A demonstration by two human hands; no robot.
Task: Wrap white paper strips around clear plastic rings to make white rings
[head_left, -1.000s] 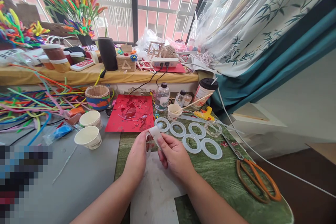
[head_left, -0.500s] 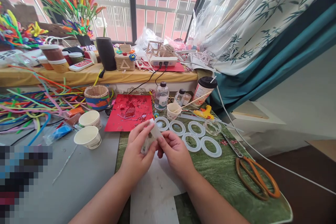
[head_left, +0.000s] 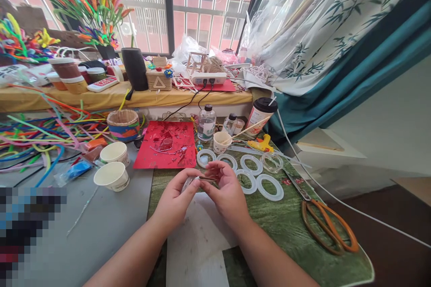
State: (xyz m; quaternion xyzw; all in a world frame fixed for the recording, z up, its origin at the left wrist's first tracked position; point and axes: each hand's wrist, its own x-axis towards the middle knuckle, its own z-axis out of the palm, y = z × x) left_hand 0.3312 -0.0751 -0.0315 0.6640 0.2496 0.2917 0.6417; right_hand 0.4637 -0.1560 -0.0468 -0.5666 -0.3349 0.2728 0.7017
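Observation:
My left hand is closed round a small clear, shiny object, partly hidden by the fingers. My right hand is close beside it, thumb and fingers pinching a thin brownish strip or edge that spans the gap between the hands. Whether the strip and the clear object are one piece, I cannot tell. Both hands hover over a whitish board on the green tabletop. Just beyond the right hand lie several translucent white rings.
A red sheet with dark red flakes lies beyond the left hand. Paper cups stand at left. Large orange-handled scissors lie at right. Farther back are a clear bottle, a cup with sticks and a yellow glue gun.
The whitish flat face of the held piece, raised earlier, no longer shows; a thin brownish edge does. My right-hand fingers have lifted and opened out somewhat, and my left fingers have lowered.

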